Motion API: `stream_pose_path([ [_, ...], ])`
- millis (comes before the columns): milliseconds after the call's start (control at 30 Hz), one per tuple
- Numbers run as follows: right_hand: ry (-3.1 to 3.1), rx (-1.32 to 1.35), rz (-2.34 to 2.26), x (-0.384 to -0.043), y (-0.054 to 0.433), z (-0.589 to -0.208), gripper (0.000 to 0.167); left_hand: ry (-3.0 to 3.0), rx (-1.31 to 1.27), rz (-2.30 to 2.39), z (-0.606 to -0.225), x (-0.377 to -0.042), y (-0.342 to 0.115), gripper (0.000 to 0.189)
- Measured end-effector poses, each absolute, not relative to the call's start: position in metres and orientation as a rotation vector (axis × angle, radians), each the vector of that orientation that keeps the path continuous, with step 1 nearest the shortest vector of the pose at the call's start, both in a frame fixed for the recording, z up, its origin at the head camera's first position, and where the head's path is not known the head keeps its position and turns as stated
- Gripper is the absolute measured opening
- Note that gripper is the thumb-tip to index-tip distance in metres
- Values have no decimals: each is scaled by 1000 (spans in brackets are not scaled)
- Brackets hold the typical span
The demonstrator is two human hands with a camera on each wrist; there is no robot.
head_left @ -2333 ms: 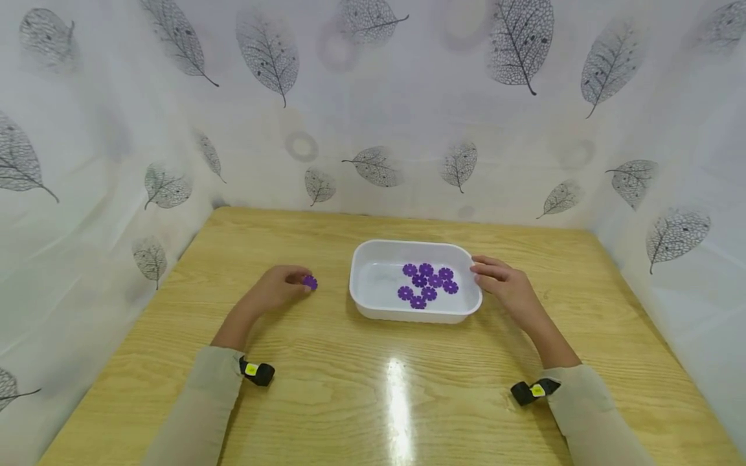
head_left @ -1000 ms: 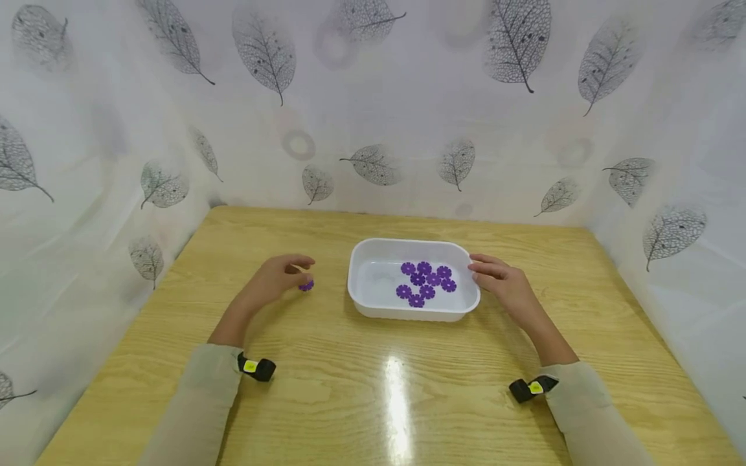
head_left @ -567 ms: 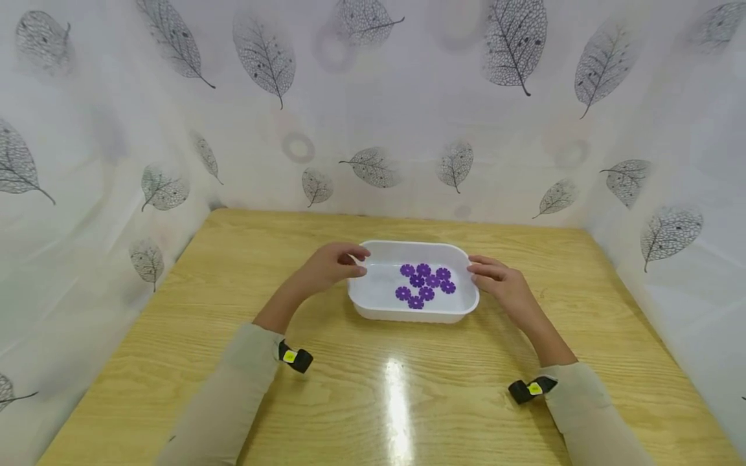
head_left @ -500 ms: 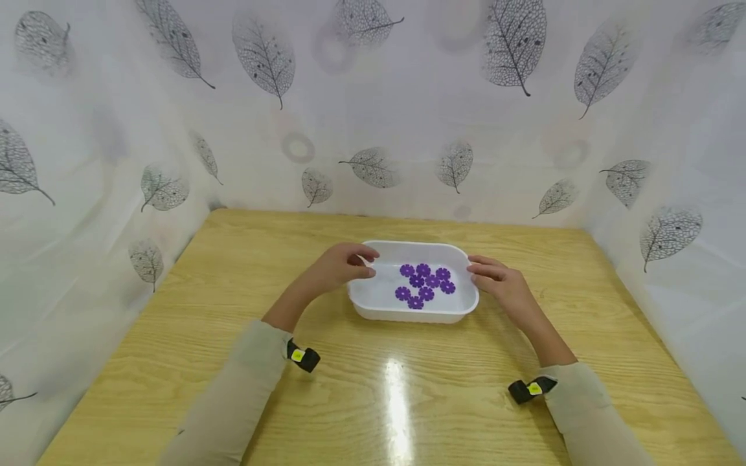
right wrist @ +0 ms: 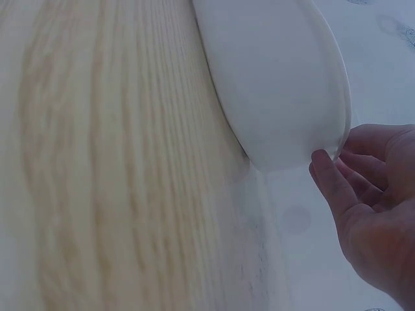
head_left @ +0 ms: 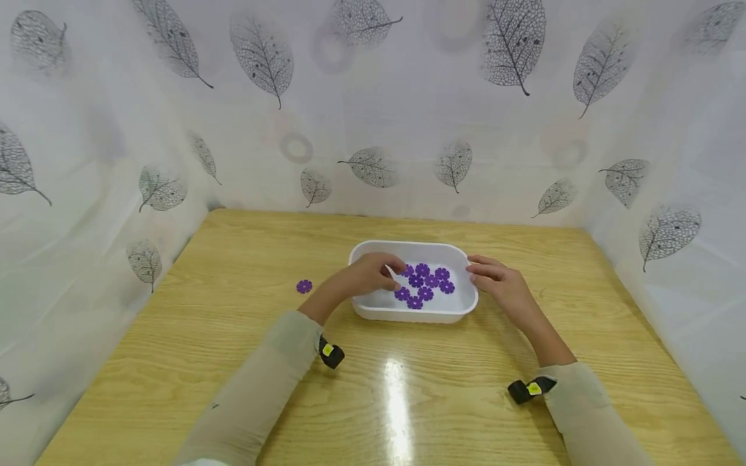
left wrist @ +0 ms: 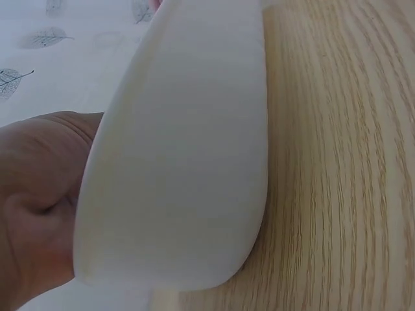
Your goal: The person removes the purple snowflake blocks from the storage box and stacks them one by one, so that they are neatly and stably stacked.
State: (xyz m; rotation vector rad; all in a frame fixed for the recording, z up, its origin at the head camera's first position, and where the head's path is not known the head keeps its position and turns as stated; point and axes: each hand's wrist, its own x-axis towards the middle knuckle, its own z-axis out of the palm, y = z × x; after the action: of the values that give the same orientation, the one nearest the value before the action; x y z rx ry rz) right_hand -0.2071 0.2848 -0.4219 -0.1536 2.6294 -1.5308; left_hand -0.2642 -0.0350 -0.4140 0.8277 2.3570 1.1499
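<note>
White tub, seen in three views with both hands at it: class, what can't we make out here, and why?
Head view: whether the left hand touches any purple pieces in the tub; too small to tell.
Left wrist view: the left hand's fingers and the pieces, hidden behind the tub's wall.
Right wrist view: part of the right hand, cut off by the right edge.

Leaf-printed sheeting [head_left: 402,110] rises behind the wooden table [head_left: 460,382].
</note>
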Motion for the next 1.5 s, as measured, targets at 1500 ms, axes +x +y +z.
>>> stream_pose_path([
  [1500, 2643, -171, -1529, -209, 286, -427, 39, 2428, 700, 828, -431, -266, -11, 42],
])
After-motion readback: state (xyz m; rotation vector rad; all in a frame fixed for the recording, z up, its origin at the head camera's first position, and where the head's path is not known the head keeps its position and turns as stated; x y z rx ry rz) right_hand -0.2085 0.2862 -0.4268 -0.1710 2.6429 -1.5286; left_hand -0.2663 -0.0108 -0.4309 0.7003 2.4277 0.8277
